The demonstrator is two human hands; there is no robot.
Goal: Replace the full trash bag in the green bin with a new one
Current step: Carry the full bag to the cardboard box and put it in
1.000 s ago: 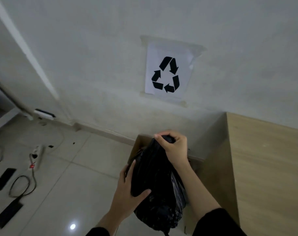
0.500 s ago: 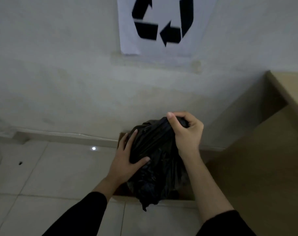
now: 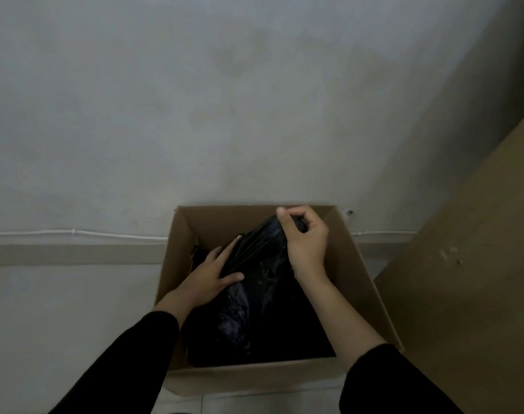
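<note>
Since half a second ago you've lowered the black trash bag (image 3: 254, 294) into the cardboard box (image 3: 362, 282). Your right hand (image 3: 307, 243) pinches its gathered neck; your left hand (image 3: 208, 277) lies flat against its left side. It looks soft, slippery: hold the neck.

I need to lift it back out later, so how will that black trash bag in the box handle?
Black trash bag probably floppy: its film is creased and sags below the right hand gripping its gathered neck. Likely slippery; it looks glossy.

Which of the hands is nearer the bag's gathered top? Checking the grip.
Right. The right hand pinches the black bag's gathered top; the left hand rests lower on its side.
</note>
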